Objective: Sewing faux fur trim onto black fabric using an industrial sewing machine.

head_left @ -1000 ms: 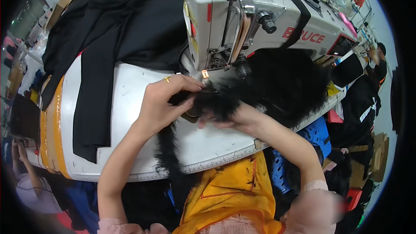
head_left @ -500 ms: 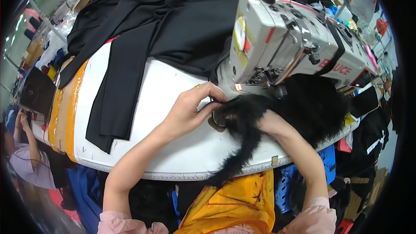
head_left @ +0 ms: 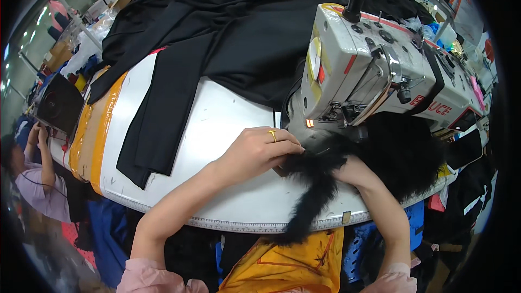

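Observation:
A strip of black fur [head_left: 312, 206] lies across the sewing table's front edge, its tail hanging over the yellow cloth below. My left hand [head_left: 263, 151], with a yellow ring on one finger, is closed on the upper left edge of the fur, close to the lit needle area. My right hand [head_left: 355, 172] reaches into the fur from the right; its fingers are hidden there. Just beyond both hands stands a white sewing machine [head_left: 339, 59]. A larger black fur mass [head_left: 404, 157] rests under the machine arm, to the right of my right hand.
Black fabric [head_left: 255, 32] is heaped over the table's far side, with a folded panel [head_left: 163, 119] hanging toward me. A measuring tape [head_left: 239, 225] runs along the white table's [head_left: 217, 125] front edge. A co-worker [head_left: 40, 179] sits at far left, beyond a dark speaker-like box [head_left: 58, 103].
My left hand has turned over, so its back now shows where the thumb and finger pinch was visible. The whole view has shifted, with the machine appearing lower and further right.

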Demonstrator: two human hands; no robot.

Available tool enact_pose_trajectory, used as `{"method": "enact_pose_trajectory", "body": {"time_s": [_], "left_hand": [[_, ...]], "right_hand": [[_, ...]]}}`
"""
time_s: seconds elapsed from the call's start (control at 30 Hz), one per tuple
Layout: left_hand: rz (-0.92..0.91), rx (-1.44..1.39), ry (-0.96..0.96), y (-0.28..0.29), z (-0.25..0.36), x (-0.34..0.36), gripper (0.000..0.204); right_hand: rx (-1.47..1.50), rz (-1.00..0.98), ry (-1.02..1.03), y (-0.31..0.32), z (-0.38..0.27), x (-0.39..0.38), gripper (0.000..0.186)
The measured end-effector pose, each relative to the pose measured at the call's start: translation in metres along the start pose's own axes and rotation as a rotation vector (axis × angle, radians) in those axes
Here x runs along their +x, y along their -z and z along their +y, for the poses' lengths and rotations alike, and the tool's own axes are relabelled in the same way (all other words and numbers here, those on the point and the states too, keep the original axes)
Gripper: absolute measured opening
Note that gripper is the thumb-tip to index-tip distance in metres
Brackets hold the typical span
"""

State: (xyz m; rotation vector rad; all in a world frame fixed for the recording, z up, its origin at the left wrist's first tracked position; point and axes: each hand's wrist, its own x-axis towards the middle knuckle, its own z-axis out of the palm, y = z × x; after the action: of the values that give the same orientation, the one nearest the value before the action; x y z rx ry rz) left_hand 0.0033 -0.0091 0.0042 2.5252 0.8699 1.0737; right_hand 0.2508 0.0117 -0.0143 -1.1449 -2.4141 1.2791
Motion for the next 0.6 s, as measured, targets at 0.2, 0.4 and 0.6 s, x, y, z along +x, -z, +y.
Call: {"method": "enact_pose_trajectory", "body": {"time_s": [0.2,0.4,0.6], "left_hand": [[-0.049,0.034,0.022,-0.007,0.001,0.001,0.024],[-0.186,0.403,-0.322,-0.008,-0.006,0.005,0.018],[-0.195,0.488,-0.450,-0.011,-0.014,0.002,0.023]], "right_hand": [[0.179,-0.066,-0.136,0.016,-0.004,0.004,0.032],[-0.599,-0.072,-0.326,0.009,0.000,-0.028,0.030],[-1.117,0.437,0.526,-0.005,-0.032,-0.073,0.034]]}}
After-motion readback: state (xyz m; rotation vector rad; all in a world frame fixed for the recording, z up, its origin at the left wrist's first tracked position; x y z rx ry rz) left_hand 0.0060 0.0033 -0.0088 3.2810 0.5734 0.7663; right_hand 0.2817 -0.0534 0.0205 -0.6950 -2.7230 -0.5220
